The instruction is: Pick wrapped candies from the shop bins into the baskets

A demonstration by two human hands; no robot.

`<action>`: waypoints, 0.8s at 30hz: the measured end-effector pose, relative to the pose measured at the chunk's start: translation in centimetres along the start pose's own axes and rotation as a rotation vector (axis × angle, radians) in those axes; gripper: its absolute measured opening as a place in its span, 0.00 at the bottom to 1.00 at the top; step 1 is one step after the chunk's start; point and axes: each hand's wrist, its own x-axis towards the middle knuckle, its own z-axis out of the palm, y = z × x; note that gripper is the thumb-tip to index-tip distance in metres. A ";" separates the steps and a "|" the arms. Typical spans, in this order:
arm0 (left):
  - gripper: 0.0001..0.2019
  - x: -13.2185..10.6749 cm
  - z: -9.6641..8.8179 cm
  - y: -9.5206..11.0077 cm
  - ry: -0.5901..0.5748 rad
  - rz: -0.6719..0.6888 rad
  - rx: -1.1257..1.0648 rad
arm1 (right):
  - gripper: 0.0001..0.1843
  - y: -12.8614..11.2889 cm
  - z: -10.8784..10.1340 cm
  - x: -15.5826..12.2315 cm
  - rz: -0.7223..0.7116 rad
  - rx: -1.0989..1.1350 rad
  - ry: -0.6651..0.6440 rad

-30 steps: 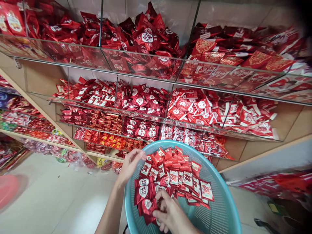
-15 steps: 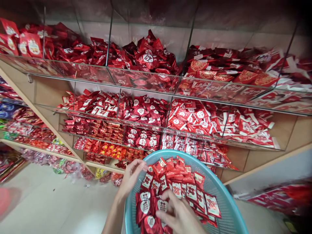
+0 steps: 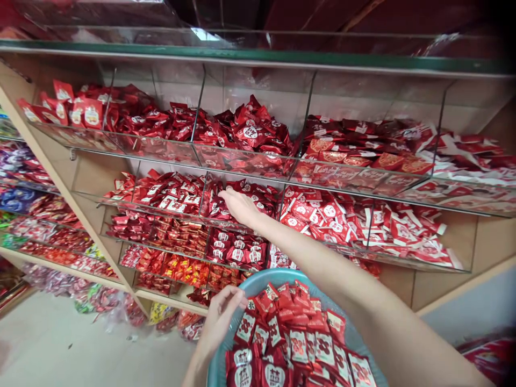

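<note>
My left hand [image 3: 221,317] grips the near-left rim of a round teal basket [image 3: 250,279] piled with red candy packets [image 3: 298,338]. My right hand [image 3: 239,206] reaches forward into the middle clear bin [image 3: 242,201] of the second shelf row. It rests among dark red packets with white round labels. Its fingers are curled down into the pile, and whether they hold a packet is hidden.
Clear acrylic bins on wooden shelves [image 3: 439,279] hold several kinds of red packets in rows above and below. A side shelf [image 3: 32,215] at left carries mixed coloured sweets. Pale floor tiles [image 3: 60,349] lie at lower left, with bagged sweets beside the shelf foot.
My right hand left the basket and stretched up into the middle bin of the second row. The view tilted upward, showing the top shelf. My left hand stayed on the basket rim.
</note>
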 end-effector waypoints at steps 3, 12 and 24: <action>0.15 0.1 -0.1 -0.1 0.018 -0.015 0.001 | 0.19 0.0 0.9 3.0 -0.012 -0.150 -0.025; 0.14 0.3 -0.2 -0.5 0.007 -0.006 -0.028 | 0.15 0.1 0.4 3.2 -0.149 -0.289 -0.014; 0.14 0.5 -0.3 0.0 0.025 -0.026 -0.028 | 0.09 -1.9 -3.5 -10.3 0.238 0.594 0.054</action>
